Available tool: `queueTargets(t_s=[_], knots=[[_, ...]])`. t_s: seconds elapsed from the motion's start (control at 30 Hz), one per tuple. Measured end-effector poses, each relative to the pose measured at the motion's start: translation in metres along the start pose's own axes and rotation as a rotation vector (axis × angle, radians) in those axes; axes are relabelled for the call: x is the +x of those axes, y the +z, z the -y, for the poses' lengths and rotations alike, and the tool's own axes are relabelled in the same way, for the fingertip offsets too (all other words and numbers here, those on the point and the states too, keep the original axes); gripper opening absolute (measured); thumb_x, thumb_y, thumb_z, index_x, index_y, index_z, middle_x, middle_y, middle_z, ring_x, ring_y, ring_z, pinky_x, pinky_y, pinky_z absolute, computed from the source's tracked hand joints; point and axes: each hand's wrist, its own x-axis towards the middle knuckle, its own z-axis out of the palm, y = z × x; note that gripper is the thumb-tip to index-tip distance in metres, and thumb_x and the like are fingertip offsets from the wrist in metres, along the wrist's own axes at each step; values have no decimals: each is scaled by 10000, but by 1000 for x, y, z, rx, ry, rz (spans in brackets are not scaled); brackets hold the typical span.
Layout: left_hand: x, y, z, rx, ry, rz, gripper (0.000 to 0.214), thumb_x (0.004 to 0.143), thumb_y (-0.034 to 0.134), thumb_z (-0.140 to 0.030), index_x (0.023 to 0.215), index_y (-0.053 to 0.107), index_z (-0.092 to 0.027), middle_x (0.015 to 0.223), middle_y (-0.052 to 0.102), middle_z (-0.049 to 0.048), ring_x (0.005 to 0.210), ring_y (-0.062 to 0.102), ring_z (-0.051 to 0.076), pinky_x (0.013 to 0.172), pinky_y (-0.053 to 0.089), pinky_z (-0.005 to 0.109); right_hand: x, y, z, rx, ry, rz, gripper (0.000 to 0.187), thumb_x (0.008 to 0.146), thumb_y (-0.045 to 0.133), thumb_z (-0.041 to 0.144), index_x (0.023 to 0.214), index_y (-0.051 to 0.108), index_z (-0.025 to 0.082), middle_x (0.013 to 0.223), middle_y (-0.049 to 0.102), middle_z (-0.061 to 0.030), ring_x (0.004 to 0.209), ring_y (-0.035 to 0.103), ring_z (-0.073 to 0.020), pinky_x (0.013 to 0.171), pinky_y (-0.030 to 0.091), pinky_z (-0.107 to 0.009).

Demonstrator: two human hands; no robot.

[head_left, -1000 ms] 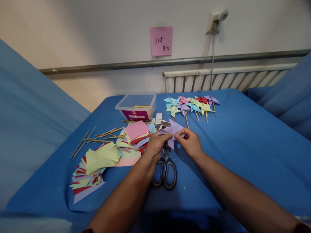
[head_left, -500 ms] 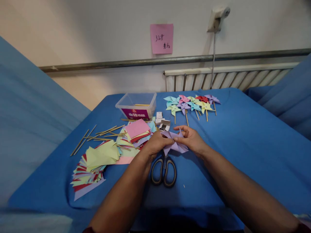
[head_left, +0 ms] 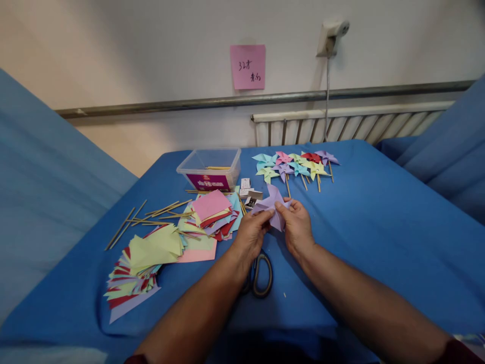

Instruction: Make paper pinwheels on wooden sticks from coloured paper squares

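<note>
A purple paper pinwheel [head_left: 273,194] is held between both hands above the table, its blades folded toward the middle. My left hand [head_left: 253,231] pinches its left side, thumb near the centre. On the other side my right hand [head_left: 297,225] grips it with the thumb pressed on the centre and fingers behind. Whether a pin is in the centre cannot be made out. Below my hands lie black-handled scissors [head_left: 270,279], partly covered by my left wrist. Just beyond the pinwheel sits a small opened box [head_left: 253,199] with dark contents.
Several finished pinwheels [head_left: 299,167] on sticks lie at the back. To the left are a fanned paper stack [head_left: 155,247], a pile of coloured squares [head_left: 212,205] and loose sticks [head_left: 127,225]. A clear plastic box [head_left: 208,177] stands behind them on the blue cloth [head_left: 364,232].
The pinwheel has been turned and tipped up between my hands. My right fingers have closed in behind it, and my left wrist now covers more of the scissors. The view has shifted slightly.
</note>
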Motion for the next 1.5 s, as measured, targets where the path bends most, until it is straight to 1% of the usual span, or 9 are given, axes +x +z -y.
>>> queueTargets(t_s=[0.17,0.3,0.5,0.63,0.73,0.87,1.13,1.33,1.5], knots=[[0,1,1,-6,54,-62,308,579,843,-257,846,736,-147,793,723,38,702,625,150,670,476,266,-3,1,-4,-28,-9,31,513,590,848,356,972,535,215,745,700,35,610,640,-139,568,505,-251],[-1,1,-6,5,53,-75,273,553,831,-207,794,728,-131,715,718,35,648,633,163,640,484,275,-1,-5,-3,-119,-14,97,533,656,812,403,1068,529,215,739,668,36,610,614,-140,593,494,-270],[1,-7,-29,-67,64,-131,252,542,796,-147,777,710,-124,757,733,46,667,648,171,648,496,283,-4,-13,5,-371,-274,297,551,854,635,385,1354,439,261,682,569,64,654,553,-132,671,458,-263],[4,-13,-34,-102,68,-135,238,573,780,-126,801,712,-135,776,730,26,703,635,167,672,492,286,-7,-16,5,-462,-319,492,338,880,587,292,1218,588,280,837,636,10,773,600,-155,765,473,-300],[4,-14,-35,-99,37,-128,193,587,761,-116,770,706,-141,733,714,15,669,615,155,641,476,278,-7,-18,7,-541,-352,559,211,855,597,239,1041,691,273,957,676,-18,860,622,-181,818,472,-328],[2,-13,-37,-94,24,-105,218,566,773,-128,774,707,-133,721,711,22,654,614,152,624,474,268,-6,-18,12,-593,-407,559,158,800,664,235,936,734,272,915,674,-24,841,611,-194,799,472,-335],[1,-13,-33,-20,18,-61,234,518,794,-154,730,699,-136,667,685,6,589,587,123,591,455,241,-2,-17,13,-586,-346,463,139,802,691,375,774,685,239,746,631,-9,684,557,-167,673,458,-309],[-1,-11,-28,61,40,-24,285,509,812,-194,772,714,-144,695,697,24,649,633,156,651,481,263,1,-19,12,-615,-386,390,166,781,689,365,706,647,224,905,651,-49,833,596,-202,724,472,-320],[0,-11,-26,88,18,-38,302,526,823,-219,797,719,-138,730,702,27,621,619,140,642,485,265,3,-20,11,-636,-373,352,157,776,675,337,679,626,223,886,658,-48,797,602,-193,717,473,-319]])
